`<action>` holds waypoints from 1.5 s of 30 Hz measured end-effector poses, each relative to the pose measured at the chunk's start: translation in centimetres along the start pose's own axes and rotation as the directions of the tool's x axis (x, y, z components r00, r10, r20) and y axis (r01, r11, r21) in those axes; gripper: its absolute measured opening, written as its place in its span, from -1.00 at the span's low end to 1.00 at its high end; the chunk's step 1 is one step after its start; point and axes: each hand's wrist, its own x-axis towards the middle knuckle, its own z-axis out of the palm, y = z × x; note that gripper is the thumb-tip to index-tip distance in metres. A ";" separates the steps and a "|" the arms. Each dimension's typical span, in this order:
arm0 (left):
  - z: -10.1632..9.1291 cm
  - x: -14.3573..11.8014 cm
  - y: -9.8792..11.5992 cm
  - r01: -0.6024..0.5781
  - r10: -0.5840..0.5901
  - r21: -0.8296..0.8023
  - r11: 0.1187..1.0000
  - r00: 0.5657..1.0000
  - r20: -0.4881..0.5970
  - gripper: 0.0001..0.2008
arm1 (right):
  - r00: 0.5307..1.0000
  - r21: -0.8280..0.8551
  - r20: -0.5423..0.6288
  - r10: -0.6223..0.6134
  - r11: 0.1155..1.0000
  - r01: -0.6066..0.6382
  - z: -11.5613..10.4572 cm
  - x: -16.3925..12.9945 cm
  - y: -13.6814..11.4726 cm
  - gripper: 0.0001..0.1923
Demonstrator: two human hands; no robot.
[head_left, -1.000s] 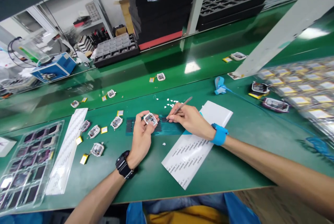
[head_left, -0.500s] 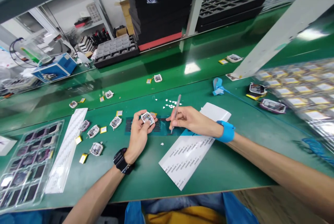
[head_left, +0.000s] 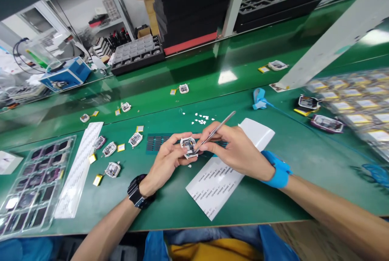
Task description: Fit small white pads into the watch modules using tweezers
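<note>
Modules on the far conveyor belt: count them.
4 modules on the belt: far left, left of centre, centre, and right, by the white post. Others may be hidden.

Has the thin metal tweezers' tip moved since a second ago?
Yes. The thin metal tweezers left the dark teal strip sheet and now touch the small white module in the left hand.

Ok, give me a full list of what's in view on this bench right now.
small module: 1, white-framed, held in left hand
tweezers: 1, metal, in right hand, tip at the module
loose modules: several, white, with yellow tabs, bench left
white bits: scattered, beyond the hands
label sheet: 1, white, under right wrist
clear tray: 1, dark parts, far left
black trays: stacked, behind belt
blue box: 1, back left
left hand: black watch
right hand: blue wrist strap
</note>
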 end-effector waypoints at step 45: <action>0.2 -0.1 -0.5 -0.079 0.079 0.051 0.996 0.997 -0.001 -0.56 | 0.999 -0.011 0.045 -0.031 0.999 0.032 0.2 -0.2 0.5 -0.80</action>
